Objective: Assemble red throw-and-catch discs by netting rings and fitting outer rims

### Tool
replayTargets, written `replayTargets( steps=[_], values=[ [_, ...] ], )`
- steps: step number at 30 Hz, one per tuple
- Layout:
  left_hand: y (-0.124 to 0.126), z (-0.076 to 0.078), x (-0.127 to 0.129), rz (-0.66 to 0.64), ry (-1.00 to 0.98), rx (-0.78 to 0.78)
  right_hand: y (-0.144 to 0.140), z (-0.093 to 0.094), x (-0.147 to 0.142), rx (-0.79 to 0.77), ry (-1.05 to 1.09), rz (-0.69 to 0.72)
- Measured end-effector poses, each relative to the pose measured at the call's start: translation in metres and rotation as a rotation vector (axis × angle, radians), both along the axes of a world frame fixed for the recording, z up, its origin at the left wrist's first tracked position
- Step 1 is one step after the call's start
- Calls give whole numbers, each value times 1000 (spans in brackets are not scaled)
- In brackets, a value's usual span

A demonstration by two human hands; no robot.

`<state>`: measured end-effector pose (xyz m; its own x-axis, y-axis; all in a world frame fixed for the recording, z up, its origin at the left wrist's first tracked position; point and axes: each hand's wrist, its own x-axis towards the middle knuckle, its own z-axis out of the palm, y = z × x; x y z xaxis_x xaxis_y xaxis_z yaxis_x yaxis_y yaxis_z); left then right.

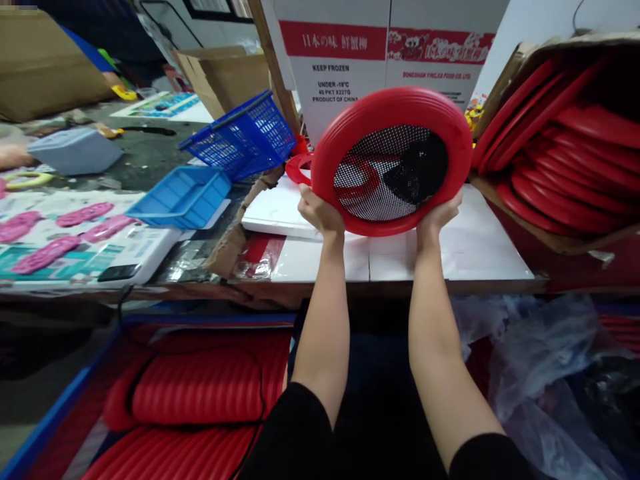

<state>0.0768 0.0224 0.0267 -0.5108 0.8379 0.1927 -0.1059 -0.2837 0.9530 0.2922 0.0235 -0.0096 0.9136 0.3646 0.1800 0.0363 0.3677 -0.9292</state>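
A red plastic ring with black mesh across its middle (345, 119) is held up, tilted, above the bench. My left hand (323, 213) grips its lower left edge. On the lower right edge, my right hand (441, 215) is closed around the rim. Most of the fingers are behind the ring. A dark patch (420, 170) shows at the mesh; I cannot tell what it is. Another red ring-shaped part (298, 170) lies partly hidden behind the held one, near a white flat box (275, 212).
A carton of stacked red rings (570, 180) stands right. Left are a blue basket (250, 140), a blue tray (187, 200) and pink pieces (47, 255). Below, a blue crate (55, 427) holds red rings beside clear plastic bags (535, 387). Another person's hand (15, 155) shows far left.
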Motion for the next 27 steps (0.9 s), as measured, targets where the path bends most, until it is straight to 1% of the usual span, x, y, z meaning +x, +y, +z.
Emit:
replayTargets(
  steps=[2,3,7,9,10,12,14,15,16,18,20,22,25,27],
  values=[
    [-7,-5,8,125,-116,17,8,0,-3,27,95,29],
    [-11,-8,11,165,-156,25,10,1,-5,33,113,37],
    [-15,-19,17,203,-266,90,9,10,-11,46,20,18],
    [-11,-21,15,222,-381,150,2,8,-16,78,-39,-6],
    [-8,-22,13,224,-435,178,-1,5,-18,100,-57,5],
    [-4,-23,11,220,-497,208,-8,-4,-24,150,-52,104],
    [-3,-23,11,219,-508,204,-13,-15,-30,215,17,236],
    [-3,-24,11,212,-508,197,-15,-19,-34,245,61,275],
    [-3,-25,12,199,-512,193,-16,-22,-37,266,107,282],
    [-3,-27,15,162,-530,200,-17,-25,-42,256,175,228],
    [0,-31,18,133,-550,192,-16,-23,-44,211,223,158],
    [4,-35,21,130,-577,131,-14,-17,-44,185,242,102],
    [13,-41,24,148,-615,-29,-10,-6,-41,173,152,65],
    [18,-44,24,155,-617,-88,-7,-1,-39,162,79,72]
  ],
)
